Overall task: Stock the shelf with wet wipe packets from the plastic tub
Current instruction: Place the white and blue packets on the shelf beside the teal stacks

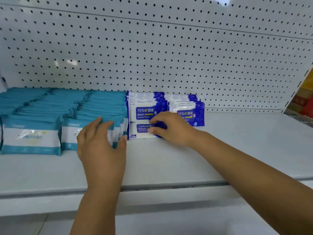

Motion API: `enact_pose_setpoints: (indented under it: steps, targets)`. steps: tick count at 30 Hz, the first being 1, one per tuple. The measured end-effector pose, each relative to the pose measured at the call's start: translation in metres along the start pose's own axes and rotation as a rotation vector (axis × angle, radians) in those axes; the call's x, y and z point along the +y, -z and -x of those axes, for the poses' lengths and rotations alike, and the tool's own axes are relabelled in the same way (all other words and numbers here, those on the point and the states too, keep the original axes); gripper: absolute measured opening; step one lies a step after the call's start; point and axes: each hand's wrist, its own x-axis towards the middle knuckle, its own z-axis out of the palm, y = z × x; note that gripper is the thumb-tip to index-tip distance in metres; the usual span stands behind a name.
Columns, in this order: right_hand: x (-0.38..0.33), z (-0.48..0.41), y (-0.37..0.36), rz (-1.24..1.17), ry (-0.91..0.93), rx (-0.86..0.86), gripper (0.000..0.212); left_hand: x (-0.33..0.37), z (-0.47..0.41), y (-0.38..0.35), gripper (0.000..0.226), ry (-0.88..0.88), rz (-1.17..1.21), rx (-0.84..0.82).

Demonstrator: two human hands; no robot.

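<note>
Teal and white wet wipe packets (pixel 32 134) stand in several rows on the left of the white shelf (pixel 169 163). Beside them stand two rows of blue and white alcohol wipe packets (pixel 144 112). My left hand (pixel 100 143) rests with straight fingers on the tops and front of the rightmost teal row. My right hand (pixel 171 128) has its fingers curled on the front alcohol wipe packet (pixel 142 131), which leans low at the head of its row. The second alcohol row (pixel 188 109) stands behind my right hand. The plastic tub is out of view.
A white pegboard panel (pixel 152 53) backs the shelf. The shelf's right part (pixel 254 138) is bare white metal up to a slotted upright (pixel 298 83). Orange and red boxes (pixel 303 99) show on the neighbouring shelf at far right.
</note>
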Motion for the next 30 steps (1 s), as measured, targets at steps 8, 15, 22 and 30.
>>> enact_pose_setpoints:
  steps: [8, 15, 22, 30]
  targets:
    - [-0.017, -0.020, -0.006, 0.176, -0.101, -0.227, 0.055, -0.009, -0.001, -0.002, 0.047, -0.017, 0.109, -0.063]
    - [-0.028, -0.028, 0.008, 0.261, -0.198, -0.406, 0.071, -0.011, -0.002, -0.005, 0.047, 0.023, 0.183, -0.062]
    - [-0.038, -0.026, 0.012, 0.167, -0.261, -0.404, 0.063, -0.013, -0.001, -0.002, 0.049, 0.052, 0.190, -0.071]
    - [-0.035, -0.035, 0.011, 0.217, -0.147, -0.120, 0.066, -0.011, -0.002, -0.004, 0.048, 0.056, 0.179, -0.073]
